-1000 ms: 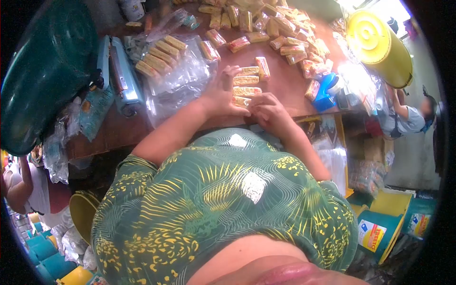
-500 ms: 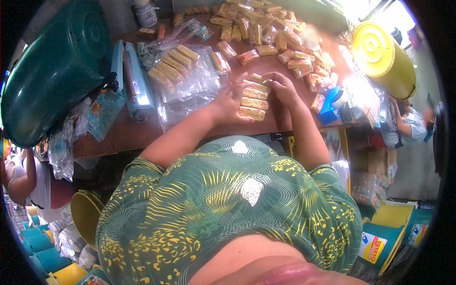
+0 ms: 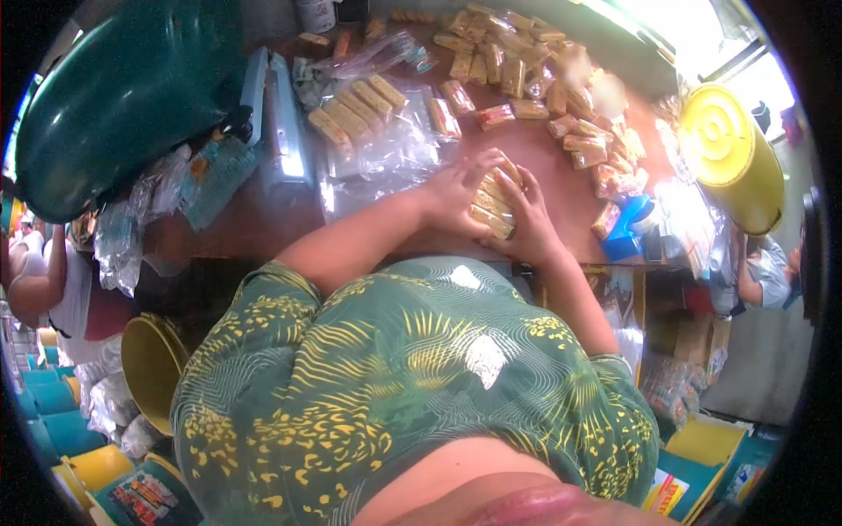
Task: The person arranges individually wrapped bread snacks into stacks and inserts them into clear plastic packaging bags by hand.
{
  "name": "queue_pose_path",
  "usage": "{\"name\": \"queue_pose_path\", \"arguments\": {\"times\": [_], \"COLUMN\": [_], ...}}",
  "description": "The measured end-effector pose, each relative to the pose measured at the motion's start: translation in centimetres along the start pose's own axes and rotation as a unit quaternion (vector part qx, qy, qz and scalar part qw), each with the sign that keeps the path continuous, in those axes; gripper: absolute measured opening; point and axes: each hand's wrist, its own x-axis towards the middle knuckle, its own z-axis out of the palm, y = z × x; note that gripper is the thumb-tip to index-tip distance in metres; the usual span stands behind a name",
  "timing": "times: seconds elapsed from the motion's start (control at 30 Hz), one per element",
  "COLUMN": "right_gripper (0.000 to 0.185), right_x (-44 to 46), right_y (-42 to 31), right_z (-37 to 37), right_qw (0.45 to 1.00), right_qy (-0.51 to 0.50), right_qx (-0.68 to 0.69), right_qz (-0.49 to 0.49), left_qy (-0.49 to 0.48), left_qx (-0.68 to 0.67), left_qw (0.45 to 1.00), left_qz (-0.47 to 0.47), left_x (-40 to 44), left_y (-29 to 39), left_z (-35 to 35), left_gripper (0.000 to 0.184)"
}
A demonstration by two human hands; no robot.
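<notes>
Both my hands are closed around a stack of pale yellow snack bars [image 3: 494, 210], held over the table's near edge. My left hand [image 3: 452, 191] grips the stack from the left, its fingers over the top. Against the right side presses my right hand [image 3: 537, 226], and its fingers wrap across the front. Parts of the stack are hidden by the fingers. To the left, a row of similar loose bars [image 3: 358, 112] lies on clear plastic bags [image 3: 386, 158]. A few wrapped bar packs [image 3: 445, 118] lie just beyond my hands.
A heap of wrapped packs [image 3: 513, 74] covers the table's far side. A blue bar-shaped device [image 3: 285, 127] and a big green tub [image 3: 123, 101] are at left. A blue tape dispenser [image 3: 624, 230] and a yellow bucket [image 3: 732, 145] stand at right. Other people [image 3: 772, 273] are at both sides.
My right hand has gone from pinching at the stack's top corner to wrapping its right side. The stack is now tilted and closer in between both hands. The view has shifted slightly.
</notes>
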Motion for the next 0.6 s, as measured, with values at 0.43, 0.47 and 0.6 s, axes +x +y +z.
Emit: {"name": "queue_pose_path", "arguments": {"times": [0.43, 0.47, 0.6], "right_gripper": [0.089, 0.089, 0.085], "right_x": [0.7, 0.7, 1.0], "right_y": [-2.0, -1.9, -1.1], "right_z": [0.6, 0.7, 1.2], "right_qw": [0.992, 0.991, 0.981], "right_qy": [0.088, 0.1, 0.125], "right_qx": [-0.049, -0.023, 0.097], "right_qz": [0.071, 0.089, 0.111], "left_qy": [0.239, 0.259, 0.17], "left_qx": [0.282, 0.349, 0.152], "left_qw": [0.929, 0.9, 0.957], "left_qz": [0.023, -0.033, -0.181], "left_x": [-4.9, -5.6, -8.7], "left_y": [6.4, 6.3, 0.6], "left_z": [-8.0, -9.2, -10.7], "left_gripper": [0.023, 0.019, 0.02]}}
